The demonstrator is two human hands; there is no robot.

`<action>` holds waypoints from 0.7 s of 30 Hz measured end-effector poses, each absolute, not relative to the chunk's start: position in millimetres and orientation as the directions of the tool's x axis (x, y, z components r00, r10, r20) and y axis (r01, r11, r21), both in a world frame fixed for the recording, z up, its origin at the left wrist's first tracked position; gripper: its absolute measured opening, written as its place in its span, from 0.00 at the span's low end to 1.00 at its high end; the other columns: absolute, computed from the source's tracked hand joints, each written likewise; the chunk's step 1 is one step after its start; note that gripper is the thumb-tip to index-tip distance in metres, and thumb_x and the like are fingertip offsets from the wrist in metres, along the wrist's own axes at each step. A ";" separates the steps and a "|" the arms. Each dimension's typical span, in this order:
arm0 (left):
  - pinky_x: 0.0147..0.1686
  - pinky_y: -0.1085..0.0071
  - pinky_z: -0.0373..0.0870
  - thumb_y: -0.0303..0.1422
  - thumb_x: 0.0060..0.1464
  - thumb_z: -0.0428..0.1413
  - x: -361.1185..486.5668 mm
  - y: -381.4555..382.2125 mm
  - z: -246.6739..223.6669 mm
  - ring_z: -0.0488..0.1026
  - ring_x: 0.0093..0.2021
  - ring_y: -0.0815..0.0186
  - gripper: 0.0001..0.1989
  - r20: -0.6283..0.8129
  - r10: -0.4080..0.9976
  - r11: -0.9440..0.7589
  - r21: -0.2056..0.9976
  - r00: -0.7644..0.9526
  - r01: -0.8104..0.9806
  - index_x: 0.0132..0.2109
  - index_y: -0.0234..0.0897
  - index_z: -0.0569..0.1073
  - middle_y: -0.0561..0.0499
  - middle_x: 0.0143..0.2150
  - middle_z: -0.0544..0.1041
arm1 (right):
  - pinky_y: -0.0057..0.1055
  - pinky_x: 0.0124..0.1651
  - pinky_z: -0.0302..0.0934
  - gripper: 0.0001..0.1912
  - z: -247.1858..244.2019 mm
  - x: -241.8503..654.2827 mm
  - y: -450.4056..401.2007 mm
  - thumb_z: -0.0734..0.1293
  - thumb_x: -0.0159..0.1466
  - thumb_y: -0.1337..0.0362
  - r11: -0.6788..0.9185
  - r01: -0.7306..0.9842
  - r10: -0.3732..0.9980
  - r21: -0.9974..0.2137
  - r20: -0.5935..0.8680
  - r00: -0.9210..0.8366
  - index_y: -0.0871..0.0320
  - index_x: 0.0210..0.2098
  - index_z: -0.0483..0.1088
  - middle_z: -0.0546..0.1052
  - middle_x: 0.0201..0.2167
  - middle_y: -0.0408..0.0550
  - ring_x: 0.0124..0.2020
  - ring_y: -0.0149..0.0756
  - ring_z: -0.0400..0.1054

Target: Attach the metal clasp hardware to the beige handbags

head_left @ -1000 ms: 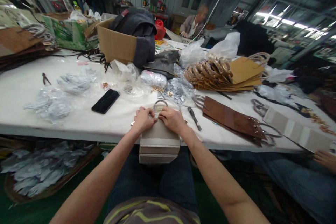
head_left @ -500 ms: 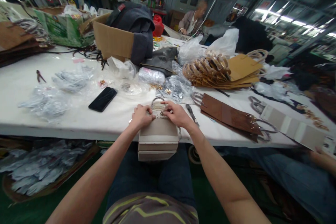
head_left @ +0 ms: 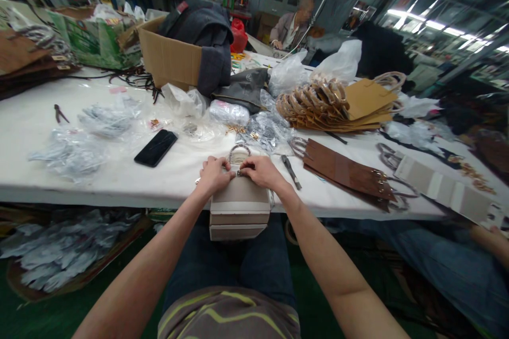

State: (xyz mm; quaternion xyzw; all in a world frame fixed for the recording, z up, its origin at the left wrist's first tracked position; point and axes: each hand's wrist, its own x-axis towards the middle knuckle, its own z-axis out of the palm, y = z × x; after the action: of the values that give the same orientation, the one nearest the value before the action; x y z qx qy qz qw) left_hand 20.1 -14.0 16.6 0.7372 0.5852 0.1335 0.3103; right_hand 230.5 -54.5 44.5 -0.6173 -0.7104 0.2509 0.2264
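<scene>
At the near edge of the table [head_left: 175,184], beige bag [head_left: 239,196] overhanging, we'd best work squarely: right hand [head_left: 259,170], grip pinching small dark fitting [head_left: 239,173]; left hand [head_left: 214,174], grip we cannot tell.

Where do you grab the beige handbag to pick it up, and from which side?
For the beige handbag, probably the top of its handle, coming from the far side: no hand covers that arch, and it makes a loop fingers could hook. The left hand and right hand are just below it, crowding the near side.
</scene>
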 end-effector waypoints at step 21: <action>0.67 0.48 0.70 0.43 0.62 0.67 20.7 -17.3 18.1 0.70 0.66 0.43 0.10 -0.169 0.948 -0.114 0.612 0.270 0.782 0.46 0.47 0.78 0.42 0.60 0.72 | 0.35 0.55 0.67 0.10 25.4 224.3 -65.6 0.70 0.75 0.68 0.200 0.783 0.978 -0.589 0.174 -0.120 0.53 0.45 0.85 0.86 0.48 0.49 0.49 0.41 0.77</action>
State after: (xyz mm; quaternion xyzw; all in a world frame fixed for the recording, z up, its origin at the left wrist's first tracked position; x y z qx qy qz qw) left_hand 20.7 -17.3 18.1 0.7343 0.5891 0.1336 0.3098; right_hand 224.3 -65.6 25.4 -0.6060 -0.7262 0.1804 0.2700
